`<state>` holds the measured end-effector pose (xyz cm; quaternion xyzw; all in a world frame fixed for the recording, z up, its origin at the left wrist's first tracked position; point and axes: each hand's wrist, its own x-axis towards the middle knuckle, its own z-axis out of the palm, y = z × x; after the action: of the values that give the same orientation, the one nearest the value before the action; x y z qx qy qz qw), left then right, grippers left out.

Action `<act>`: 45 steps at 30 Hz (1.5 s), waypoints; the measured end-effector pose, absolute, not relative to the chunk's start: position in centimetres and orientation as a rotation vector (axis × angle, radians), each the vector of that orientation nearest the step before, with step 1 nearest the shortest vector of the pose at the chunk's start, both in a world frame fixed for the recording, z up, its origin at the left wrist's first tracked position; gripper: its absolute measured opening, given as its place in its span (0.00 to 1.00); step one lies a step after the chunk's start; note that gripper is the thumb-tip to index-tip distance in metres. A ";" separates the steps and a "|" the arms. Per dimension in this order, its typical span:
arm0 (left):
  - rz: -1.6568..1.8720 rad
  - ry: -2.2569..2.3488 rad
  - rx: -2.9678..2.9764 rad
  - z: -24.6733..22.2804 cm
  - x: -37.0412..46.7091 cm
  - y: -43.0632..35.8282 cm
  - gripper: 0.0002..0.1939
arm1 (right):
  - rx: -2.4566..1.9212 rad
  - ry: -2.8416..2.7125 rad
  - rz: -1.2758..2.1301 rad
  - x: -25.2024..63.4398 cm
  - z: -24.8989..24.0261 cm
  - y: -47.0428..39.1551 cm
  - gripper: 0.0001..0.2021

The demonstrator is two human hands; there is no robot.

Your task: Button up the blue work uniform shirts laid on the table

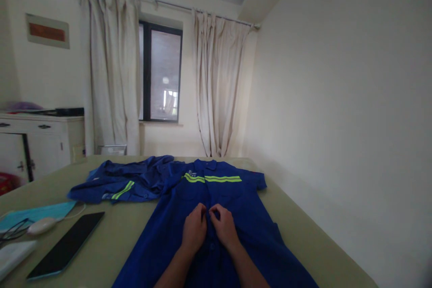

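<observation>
Blue work shirt (pixel 216 216) lies face-up, spread flat on the tabletop (pixel 128 229), collar away from the person. Left hand (pixel 195 229) and right hand (pixel 224 227) meet at the front placket mid-chest, fingers curled and pinching the fabric edges together. Looks like the buttoning step. Next move calls for fine fingertip work further along the placket. Second blue shirt (pixel 124 182) lies crumpled to the left; dark tablet (pixel 67 245) nearby.

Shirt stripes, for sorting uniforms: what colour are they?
Yellow-green stripes across the blue shirt; head view.
</observation>
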<state>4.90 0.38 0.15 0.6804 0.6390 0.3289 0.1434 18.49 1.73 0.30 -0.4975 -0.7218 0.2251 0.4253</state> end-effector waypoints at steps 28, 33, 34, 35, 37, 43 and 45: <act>1.126 1.688 2.002 -0.8 4.5 0.8 0.09 | -1.251 -1.743 0.622 19.1 0.1 2.8 0.11; 1.129 1.646 2.001 -0.7 4.4 0.9 0.09 | -1.260 -1.798 0.655 19.6 0.0 3.4 0.08; 1.132 1.641 1.997 -0.7 4.4 0.9 0.09 | -1.260 -1.807 0.655 19.7 -0.1 3.5 0.07; 1.138 1.638 1.991 -0.6 4.4 1.0 0.09 | -1.262 -1.813 0.651 19.6 -0.1 3.4 0.07; 1.150 1.630 1.973 -0.5 4.4 1.0 0.09 | -1.273 -1.817 0.634 19.5 -0.1 3.3 0.07; 1.181 1.573 1.925 -0.3 4.0 1.2 0.08 | -1.301 -1.811 0.611 19.0 0.1 2.7 0.06; 1.179 1.575 1.916 -0.5 3.9 1.3 0.08 | -1.327 -1.796 0.624 18.9 0.2 2.8 0.06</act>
<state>3.88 1.30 -0.48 0.6840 0.5622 0.4211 0.1967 18.93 2.78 0.23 -0.5246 -0.7100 0.2468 0.3997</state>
